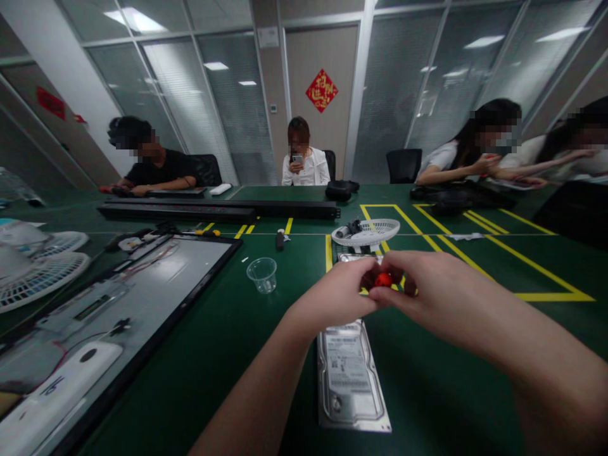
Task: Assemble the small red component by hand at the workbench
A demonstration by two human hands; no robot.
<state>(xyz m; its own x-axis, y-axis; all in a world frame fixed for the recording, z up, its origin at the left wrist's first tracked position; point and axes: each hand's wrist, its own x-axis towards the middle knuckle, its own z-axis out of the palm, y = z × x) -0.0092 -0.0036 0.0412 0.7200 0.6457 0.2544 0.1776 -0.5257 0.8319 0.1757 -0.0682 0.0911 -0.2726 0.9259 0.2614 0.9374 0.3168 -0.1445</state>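
Red object [384, 279]; both hands [339, 288] [427, 282] pinch it; mostly covered; long axis and heading unclear

Across from me, glass partitions [240, 114] in pale metal frames line the far wall, with slatted blinds showing behind some of the panes. Bright rectangular patches of light [217, 66] gleam in the glass, while the room itself looks rather dim. Between the partitions stands a greyish-brown door [332, 136], hung with a red diamond-shaped decoration [322, 91] bearing gold characters. Beside it are a paper notice [268, 37] and a small wall panel [273, 108]. A pale wall [78, 95] rises on the left, near another red decoration [50, 103]. Black chairs [403, 166] line the far side of the green table [213, 335], whose top carries yellow lines [551, 297].
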